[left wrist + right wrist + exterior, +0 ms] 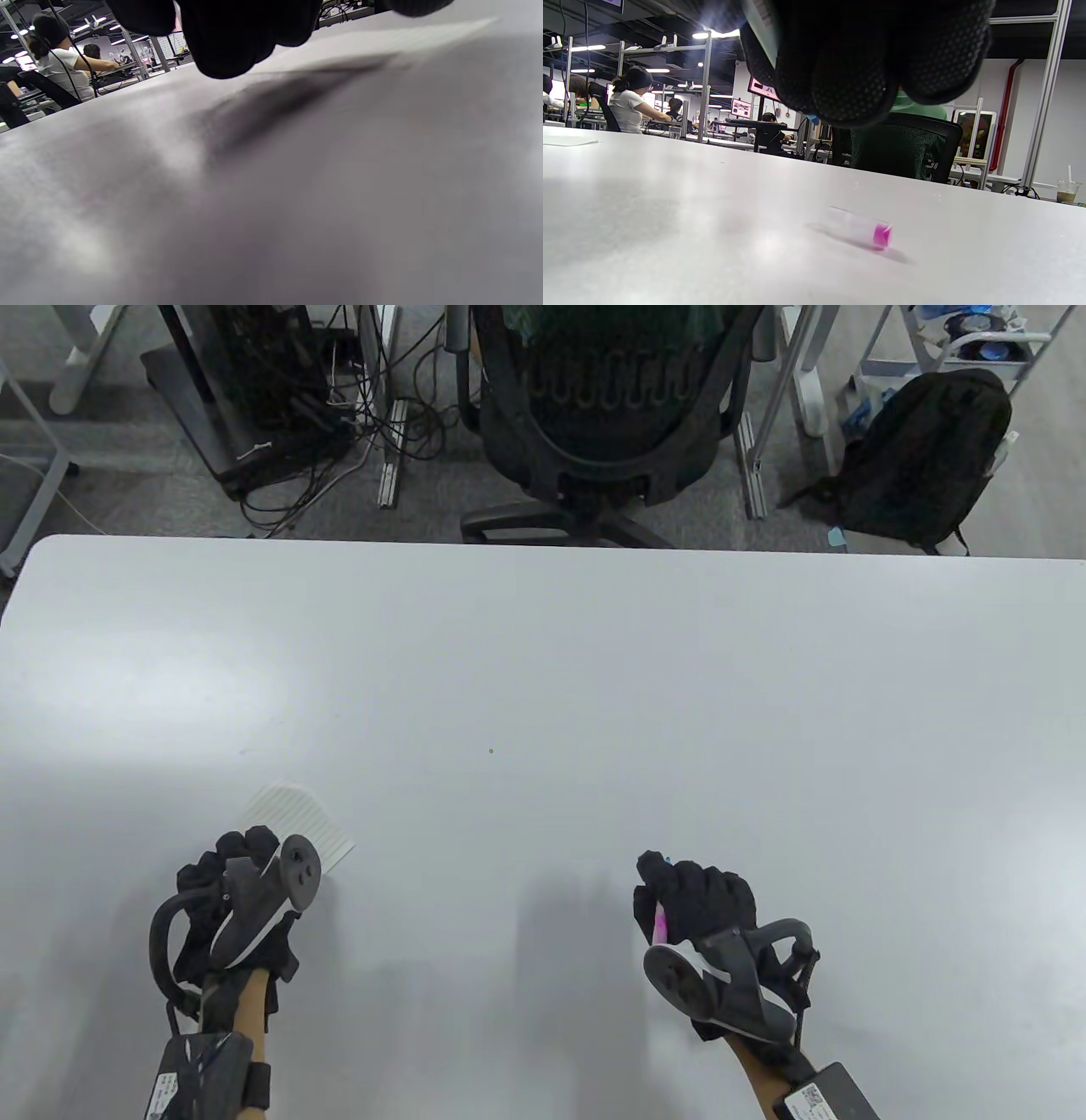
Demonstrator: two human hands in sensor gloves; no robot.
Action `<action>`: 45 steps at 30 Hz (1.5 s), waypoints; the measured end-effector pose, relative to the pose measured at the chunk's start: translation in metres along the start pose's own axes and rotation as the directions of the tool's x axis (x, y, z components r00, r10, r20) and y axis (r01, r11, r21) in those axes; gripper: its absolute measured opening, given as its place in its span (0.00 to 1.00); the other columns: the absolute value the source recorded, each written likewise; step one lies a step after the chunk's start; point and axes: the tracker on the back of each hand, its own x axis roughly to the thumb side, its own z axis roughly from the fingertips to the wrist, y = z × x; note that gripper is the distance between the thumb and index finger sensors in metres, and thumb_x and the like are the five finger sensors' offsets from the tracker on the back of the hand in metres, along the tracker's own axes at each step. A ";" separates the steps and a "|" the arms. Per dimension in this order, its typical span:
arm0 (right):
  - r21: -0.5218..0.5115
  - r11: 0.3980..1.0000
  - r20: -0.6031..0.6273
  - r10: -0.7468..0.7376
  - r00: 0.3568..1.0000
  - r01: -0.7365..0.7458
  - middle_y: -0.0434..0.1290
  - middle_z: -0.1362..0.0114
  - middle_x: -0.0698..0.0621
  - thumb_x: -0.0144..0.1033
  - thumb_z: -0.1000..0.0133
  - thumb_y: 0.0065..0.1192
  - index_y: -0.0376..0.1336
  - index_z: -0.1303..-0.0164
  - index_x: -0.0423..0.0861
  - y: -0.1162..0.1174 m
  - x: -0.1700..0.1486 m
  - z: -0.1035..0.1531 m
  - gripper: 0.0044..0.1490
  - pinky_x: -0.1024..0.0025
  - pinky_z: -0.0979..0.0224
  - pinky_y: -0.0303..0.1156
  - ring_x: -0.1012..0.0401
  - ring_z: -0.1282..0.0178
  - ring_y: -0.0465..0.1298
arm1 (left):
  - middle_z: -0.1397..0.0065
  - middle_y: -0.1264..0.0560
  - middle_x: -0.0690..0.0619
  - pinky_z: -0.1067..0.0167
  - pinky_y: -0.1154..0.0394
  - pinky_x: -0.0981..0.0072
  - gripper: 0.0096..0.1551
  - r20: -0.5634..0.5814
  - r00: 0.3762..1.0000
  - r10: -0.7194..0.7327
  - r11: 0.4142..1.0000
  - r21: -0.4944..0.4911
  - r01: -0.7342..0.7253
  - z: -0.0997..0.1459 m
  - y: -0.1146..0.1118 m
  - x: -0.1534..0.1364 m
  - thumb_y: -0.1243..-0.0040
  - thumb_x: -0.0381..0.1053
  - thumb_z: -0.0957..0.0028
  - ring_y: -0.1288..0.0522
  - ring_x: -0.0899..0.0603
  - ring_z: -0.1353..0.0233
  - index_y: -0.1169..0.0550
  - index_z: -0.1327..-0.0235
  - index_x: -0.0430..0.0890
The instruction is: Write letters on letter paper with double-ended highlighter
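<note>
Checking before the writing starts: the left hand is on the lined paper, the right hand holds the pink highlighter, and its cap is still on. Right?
Not quite: the cap is off, lying on the table, as the right wrist view shows. The rest holds: the left hand is on the lined paper, and the right hand holds the pink highlighter.

- Table (543,661): white top with rounded corners.
- Chair (607,415): black, mesh back, pushed up to the table's far edge.
- Backpack (920,462): black, on the floor at far right.
- Cables (339,432): tangled on the floor, far left.
- Person (630,108): seated, white shirt, in the background.
- Cup (1067,191): with straw, far right.
</note>
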 end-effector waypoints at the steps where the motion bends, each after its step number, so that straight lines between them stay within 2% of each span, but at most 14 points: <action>1: -0.002 1.000 0.000 0.000 1.000 0.000 0.76 0.41 0.37 0.49 0.38 0.42 0.62 0.28 0.44 0.000 0.000 0.000 0.34 0.42 0.39 0.75 0.48 0.49 0.80 | 0.17 0.36 0.38 0.24 0.37 0.33 0.46 0.003 1.000 0.009 0.999 -0.038 -0.008 -0.001 -0.002 0.001 0.57 0.69 0.39 0.29 0.40 0.26 0.36 0.17 0.42; 6: 0.006 1.000 -0.001 -0.008 1.000 0.008 0.75 0.40 0.36 0.49 0.38 0.43 0.60 0.27 0.42 0.001 0.001 0.000 0.35 0.41 0.38 0.75 0.48 0.49 0.80 | 0.18 0.39 0.35 0.25 0.37 0.33 0.43 -0.003 0.999 0.039 0.996 -0.075 -0.039 -0.004 -0.005 0.002 0.55 0.65 0.38 0.31 0.39 0.27 0.38 0.18 0.39; 14: 0.028 1.000 -0.006 -0.003 1.000 0.004 0.75 0.43 0.36 0.49 0.38 0.43 0.61 0.27 0.43 0.002 0.001 0.000 0.34 0.43 0.40 0.76 0.51 0.52 0.80 | 0.33 0.26 0.46 0.28 0.28 0.42 0.25 -0.018 0.992 0.122 0.992 -0.021 -0.122 -0.003 -0.003 -0.005 0.44 0.52 0.35 0.22 0.49 0.42 0.29 0.28 0.46; 18: 0.024 1.000 -0.008 -0.005 1.000 0.005 0.76 0.46 0.39 0.49 0.38 0.44 0.62 0.28 0.43 0.001 0.001 0.001 0.34 0.45 0.42 0.77 0.53 0.55 0.80 | 0.36 0.24 0.49 0.29 0.27 0.43 0.22 -0.015 0.990 0.138 0.990 0.007 -0.138 -0.002 -0.002 -0.009 0.42 0.50 0.37 0.21 0.50 0.45 0.26 0.31 0.47; 21: 0.016 1.000 -0.007 -0.010 1.000 0.011 0.77 0.47 0.40 0.48 0.39 0.46 0.63 0.29 0.44 0.000 0.000 0.000 0.33 0.45 0.42 0.77 0.54 0.57 0.80 | 0.35 0.24 0.49 0.29 0.27 0.44 0.22 -0.007 0.993 0.119 0.992 0.054 -0.118 0.001 0.002 -0.008 0.42 0.49 0.37 0.21 0.50 0.44 0.26 0.30 0.49; 24: 0.019 1.000 -0.010 -0.024 1.000 0.024 0.78 0.46 0.39 0.47 0.39 0.50 0.66 0.30 0.45 0.000 -0.001 0.000 0.31 0.43 0.40 0.76 0.52 0.54 0.81 | 0.34 0.24 0.50 0.27 0.29 0.42 0.22 0.043 0.988 0.146 0.984 0.095 -0.149 0.008 0.015 -0.001 0.43 0.48 0.36 0.21 0.49 0.43 0.26 0.28 0.53; 30: 0.037 0.999 -0.003 -0.033 0.999 0.033 0.77 0.43 0.37 0.46 0.39 0.50 0.65 0.29 0.47 0.001 0.000 0.000 0.31 0.42 0.37 0.75 0.50 0.52 0.81 | 0.32 0.24 0.53 0.24 0.31 0.41 0.20 0.248 0.953 0.174 0.959 0.176 -0.221 0.030 0.045 0.035 0.42 0.48 0.37 0.21 0.50 0.40 0.24 0.31 0.58; 33: 0.035 0.999 0.000 -0.037 0.999 0.037 0.77 0.43 0.37 0.47 0.39 0.50 0.65 0.28 0.47 0.001 0.000 0.000 0.31 0.41 0.37 0.74 0.50 0.51 0.81 | 0.31 0.25 0.54 0.23 0.32 0.42 0.20 0.396 0.905 0.155 0.954 0.177 -0.241 0.047 0.055 0.063 0.43 0.49 0.37 0.21 0.51 0.39 0.25 0.31 0.60; 37: 0.031 0.998 -0.005 -0.049 0.999 0.049 0.77 0.42 0.37 0.47 0.39 0.50 0.65 0.28 0.46 0.001 -0.002 -0.001 0.31 0.41 0.37 0.74 0.50 0.51 0.81 | 0.29 0.26 0.56 0.21 0.33 0.42 0.21 0.586 0.802 0.114 0.964 0.130 -0.232 0.069 0.057 0.107 0.44 0.49 0.36 0.22 0.53 0.36 0.26 0.31 0.63; 41: 0.038 0.998 -0.007 -0.049 0.999 0.050 0.77 0.42 0.37 0.47 0.39 0.50 0.64 0.28 0.46 0.003 -0.003 0.000 0.31 0.41 0.36 0.74 0.50 0.50 0.81 | 0.28 0.27 0.57 0.20 0.33 0.43 0.21 0.658 0.753 0.004 0.982 0.141 -0.128 0.079 0.052 0.143 0.44 0.50 0.37 0.22 0.54 0.36 0.27 0.31 0.65; 45: 0.041 0.998 -0.008 -0.048 0.999 0.049 0.77 0.42 0.37 0.47 0.39 0.50 0.64 0.28 0.46 0.002 -0.003 0.000 0.31 0.41 0.36 0.74 0.50 0.50 0.81 | 0.27 0.27 0.58 0.20 0.33 0.44 0.21 0.689 0.724 -0.028 0.989 0.125 -0.080 0.079 0.046 0.165 0.44 0.49 0.37 0.23 0.55 0.35 0.27 0.32 0.66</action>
